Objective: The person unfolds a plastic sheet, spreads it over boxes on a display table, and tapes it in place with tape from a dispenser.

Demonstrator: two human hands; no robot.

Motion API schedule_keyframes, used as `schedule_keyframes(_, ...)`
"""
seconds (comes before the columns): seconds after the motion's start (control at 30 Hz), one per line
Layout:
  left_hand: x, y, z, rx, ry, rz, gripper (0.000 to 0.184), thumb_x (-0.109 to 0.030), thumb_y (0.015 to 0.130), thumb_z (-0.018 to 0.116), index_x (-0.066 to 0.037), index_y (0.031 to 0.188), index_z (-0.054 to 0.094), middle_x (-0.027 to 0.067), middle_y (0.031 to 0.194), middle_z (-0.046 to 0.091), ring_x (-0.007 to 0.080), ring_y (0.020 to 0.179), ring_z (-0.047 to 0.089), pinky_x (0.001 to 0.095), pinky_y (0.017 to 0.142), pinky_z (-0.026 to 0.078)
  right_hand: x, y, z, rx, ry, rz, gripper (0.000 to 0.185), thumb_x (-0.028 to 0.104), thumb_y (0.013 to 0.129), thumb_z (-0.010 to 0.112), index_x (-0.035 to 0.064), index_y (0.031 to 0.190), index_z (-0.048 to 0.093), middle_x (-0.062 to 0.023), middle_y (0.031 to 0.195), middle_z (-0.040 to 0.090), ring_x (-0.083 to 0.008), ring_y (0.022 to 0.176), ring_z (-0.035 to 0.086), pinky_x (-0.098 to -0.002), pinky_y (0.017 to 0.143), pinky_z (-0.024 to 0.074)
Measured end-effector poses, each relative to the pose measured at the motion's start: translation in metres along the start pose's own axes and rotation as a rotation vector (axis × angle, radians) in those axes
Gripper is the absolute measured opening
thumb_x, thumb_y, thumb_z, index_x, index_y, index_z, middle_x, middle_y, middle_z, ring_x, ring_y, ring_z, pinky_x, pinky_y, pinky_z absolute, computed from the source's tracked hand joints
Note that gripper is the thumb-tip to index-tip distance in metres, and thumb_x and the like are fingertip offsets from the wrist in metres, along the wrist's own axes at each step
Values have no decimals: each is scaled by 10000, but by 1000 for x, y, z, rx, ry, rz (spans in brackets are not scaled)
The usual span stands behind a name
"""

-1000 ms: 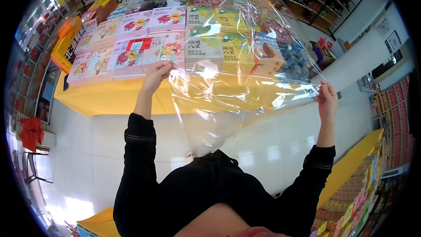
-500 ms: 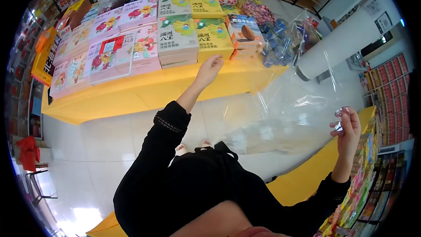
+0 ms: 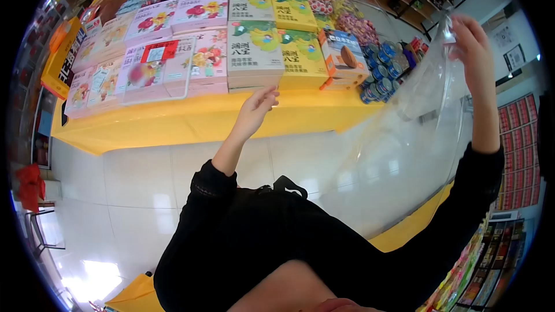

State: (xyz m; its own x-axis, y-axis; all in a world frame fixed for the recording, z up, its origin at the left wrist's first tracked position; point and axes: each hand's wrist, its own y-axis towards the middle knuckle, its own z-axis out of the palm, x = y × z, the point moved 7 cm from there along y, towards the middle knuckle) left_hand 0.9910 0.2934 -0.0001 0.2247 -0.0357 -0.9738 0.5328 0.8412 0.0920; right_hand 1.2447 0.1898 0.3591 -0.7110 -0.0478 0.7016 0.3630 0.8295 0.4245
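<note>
My right hand [image 3: 471, 40] is raised at the upper right, its fingers closed on a clear plastic sheet [image 3: 425, 95]. The sheet hangs down from it in loose folds, over the floor and beside the table's end. My left hand [image 3: 258, 110] is in front of the yellow-covered table [image 3: 231, 118], its loosely bent fingers apart with nothing visible in them. Closest to it are a stack of grey-green boxes [image 3: 254, 52] and yellow boxes [image 3: 303, 58] with banana pictures. An orange and blue almond box [image 3: 344, 58] stands to their right.
Pink fruit-print boxes [image 3: 208, 60] fill the table's left half. Blue-lidded cans [image 3: 384, 63] stand at its right end, with wrapped sweets [image 3: 358, 26] behind. Stocked shelves [image 3: 517, 150] line the right side. A yellow-covered surface [image 3: 413, 219] is near my right side.
My right hand has risen, drawing the plastic sheet up and off the cans and table end. My left hand has moved slightly left and down, away from the yellow boxes.
</note>
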Motion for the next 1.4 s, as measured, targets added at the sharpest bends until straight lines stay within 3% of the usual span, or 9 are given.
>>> schedule_keyframes(0.33,28,-48,-197,-224,-116,-95,331,-168,869,476,29,1133,447,97,982,562,147,812,559,245,740,438,21,209,462,533,-329,-81,194,202,734,550,45,846,540,-75,699,597,-132,515,564,-271,417,438)
schedule_keyframes(0.47,42,-76,-246,-304,-136,-262,313,-145,864,473,26,1125,454,99,994,558,150,834,556,250,753,435,-21,209,611,534,-616,-254,310,297,737,504,51,898,603,-162,930,600,-306,885,570,-400,738,450)
schedule_keyframes(0.63,75,-104,-280,-368,-204,-349,295,-109,855,471,17,1121,457,100,991,559,155,850,551,260,777,435,-53,147,700,538,-438,-147,448,398,747,511,55,1035,536,-138,1019,568,-303,949,541,-393,799,421)
schedule_keyframes(0.73,80,-102,-278,-324,-173,-378,286,-104,855,469,15,1115,459,101,1001,555,153,865,544,261,784,434,-12,84,679,539,-245,-500,451,348,773,530,60,1117,489,-158,1161,478,-308,1037,478,-392,858,380)
schedule_keyframes(0.87,109,-86,-262,-215,-96,-415,359,-144,848,490,18,1159,413,125,1063,516,172,930,521,274,817,412,17,-9,563,423,-165,-928,274,160,719,590,81,979,558,-71,1058,547,-225,927,533,-360,749,412)
schedule_keyframes(1.07,154,-61,-195,-60,210,-546,658,-335,788,575,-5,1268,269,191,1213,401,269,1112,405,334,906,344,-136,-93,378,266,-279,-295,179,86,726,571,56,902,581,-98,927,574,-256,848,546,-326,749,420)
schedule_keyframes(1.23,196,-38,-154,-180,177,-577,839,-397,740,614,-37,1324,130,191,1303,297,318,1204,295,401,948,296,-301,-200,261,140,-170,419,366,190,801,550,56,1131,469,-95,1157,474,-231,981,487,-316,780,395)
schedule_keyframes(1.3,204,-44,-119,-303,-365,-791,884,-342,740,630,-89,1341,33,169,1351,209,297,1255,186,452,983,212,-384,-255,237,-30,41,849,595,326,792,553,49,1263,319,-108,1270,360,-265,1074,408,-337,838,364)
schedule_keyframes(1.4,247,-39,-90,-215,-425,-726,877,-244,742,634,-145,1345,5,144,1377,136,250,1279,116,476,1003,124,-412,-292,246,-64,452,1160,736,434,773,535,37,1308,223,-122,1303,307,-288,1117,354,-352,877,330)
